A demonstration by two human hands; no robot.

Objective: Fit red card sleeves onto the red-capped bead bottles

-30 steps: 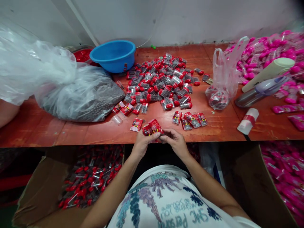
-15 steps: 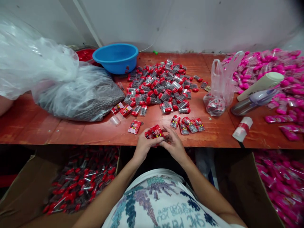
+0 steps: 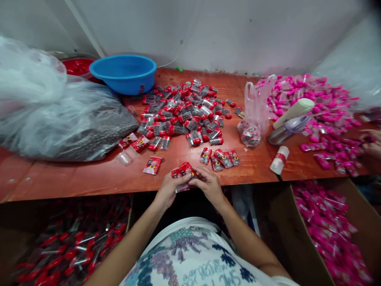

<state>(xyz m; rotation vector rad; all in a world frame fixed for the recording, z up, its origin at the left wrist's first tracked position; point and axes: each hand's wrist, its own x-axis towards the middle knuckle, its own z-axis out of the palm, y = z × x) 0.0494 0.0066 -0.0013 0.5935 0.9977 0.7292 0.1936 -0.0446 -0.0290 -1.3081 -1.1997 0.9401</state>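
At the table's front edge my left hand [image 3: 167, 190] is closed around several red printed packets [image 3: 185, 168] with a cartoon figure and a yellow mark. My right hand [image 3: 209, 186] pinches the right side of the same bunch, thumb and fingers meeting at a red piece whose details are hidden. Just beyond my right hand lies a short row of red-wrapped small containers [image 3: 218, 162]. To the left of my hands rests a single flat red packet [image 3: 152, 165]. Farther back is a heap of small clear tubes with red caps and dark contents [image 3: 190, 109].
At left sit a plastic bag of dark beads [image 3: 98, 123] and a blue basin [image 3: 125, 75]. A knotted clear bag [image 3: 251, 133], bottle [image 3: 276, 135] and pink heap [image 3: 309, 91] stand right. Boxes hold red-capped [image 3: 71, 250] and pink pieces [image 3: 324, 226] below. Another person's hand [image 3: 372, 143] shows far right.
The view has swung to the right, bringing another person's hand in at the right edge. Both my hands stay on the red packets, with the bunch turned slightly and a pale edge showing below.
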